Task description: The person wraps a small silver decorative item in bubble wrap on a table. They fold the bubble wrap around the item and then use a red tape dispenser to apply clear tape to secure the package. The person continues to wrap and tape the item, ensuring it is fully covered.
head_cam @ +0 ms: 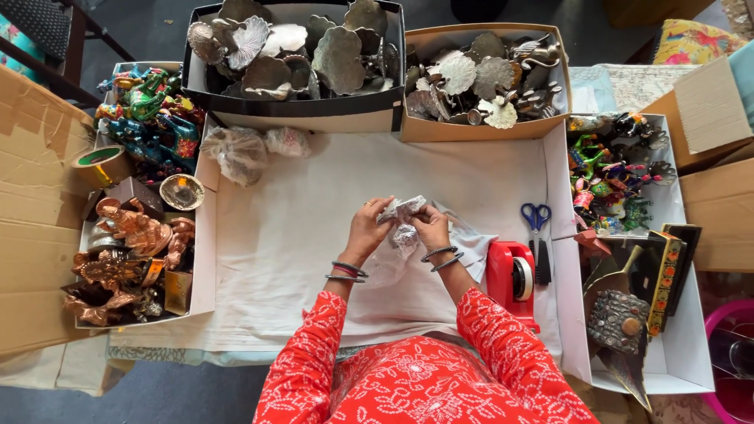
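Both my hands meet over the middle of a white cloth spread on the table. My left hand and my right hand together grip a small item bundled in crinkled clear and white wrap. More loose wrapping sheet trails under my right wrist. I wear red patterned sleeves and bangles on both wrists. What lies inside the wrap is hidden.
A red tape dispenser and blue-handled scissors lie right of my hands. Two boxes of metal leaf-shaped pieces stand at the back. Trays of painted and copper figurines flank the cloth. Two wrapped bundles sit far left.
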